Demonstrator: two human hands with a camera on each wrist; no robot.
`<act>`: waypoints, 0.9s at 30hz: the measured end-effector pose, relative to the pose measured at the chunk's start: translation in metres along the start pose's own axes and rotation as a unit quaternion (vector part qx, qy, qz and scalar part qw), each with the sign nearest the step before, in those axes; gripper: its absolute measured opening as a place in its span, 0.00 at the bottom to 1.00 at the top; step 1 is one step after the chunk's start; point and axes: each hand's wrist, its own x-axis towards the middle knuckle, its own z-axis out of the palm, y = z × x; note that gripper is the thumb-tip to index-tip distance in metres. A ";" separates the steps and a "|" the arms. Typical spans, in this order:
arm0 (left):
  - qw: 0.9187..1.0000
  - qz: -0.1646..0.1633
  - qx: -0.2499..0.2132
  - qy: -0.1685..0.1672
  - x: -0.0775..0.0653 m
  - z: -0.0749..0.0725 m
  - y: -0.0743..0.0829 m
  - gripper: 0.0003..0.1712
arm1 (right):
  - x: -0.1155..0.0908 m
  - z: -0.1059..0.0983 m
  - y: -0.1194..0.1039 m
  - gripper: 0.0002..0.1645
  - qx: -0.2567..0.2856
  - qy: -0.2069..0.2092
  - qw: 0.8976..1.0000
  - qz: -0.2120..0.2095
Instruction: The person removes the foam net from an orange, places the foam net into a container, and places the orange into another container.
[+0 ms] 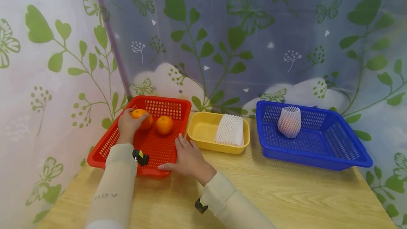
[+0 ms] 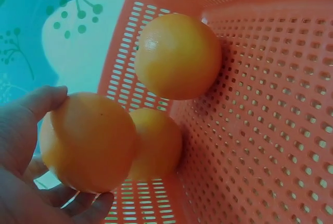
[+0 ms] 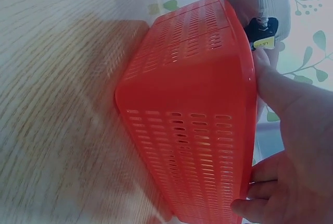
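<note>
In the left half of the red basket (image 1: pixel 152 151), my left hand (image 1: pixel 128 124) grips an orange (image 2: pixel 88 141) between thumb and fingers. Behind it, partly covered, sits a second orange (image 2: pixel 158 143); a third orange (image 2: pixel 178 56) rests close by on the basket floor. My right hand (image 1: pixel 190 158) holds the rim at the near right corner of that basket, thumb along the front edge and fingers along the right side. From the right wrist view, the thumb and fingertips meet the rim (image 3: pixel 248 104) from outside.
Right of the red basket stands a yellow tray (image 1: pixel 203 146) with a white foam net (image 1: pixel 230 130) in it. Farther right, a blue basket (image 1: pixel 305 156) contains a fruit in a foam net (image 1: pixel 289 122). All stand on a wooden table (image 1: pixel 286 193) before a patterned curtain (image 1: pixel 206 45).
</note>
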 end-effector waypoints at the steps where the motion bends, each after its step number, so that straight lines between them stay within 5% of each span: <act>1: 1.000 -0.002 0.002 -0.007 0.000 0.000 -0.001 0.43 | 0.000 0.001 0.000 0.65 0.002 -0.001 1.000 0.001; 18: 0.993 -0.064 -0.013 -0.098 0.002 0.007 -0.008 0.44 | 0.000 0.001 0.000 0.65 0.017 -0.008 1.000 0.008; 27: 0.990 -0.064 -0.005 -0.124 -0.003 0.009 -0.006 0.41 | 0.000 0.001 0.001 0.65 0.026 -0.009 1.000 0.014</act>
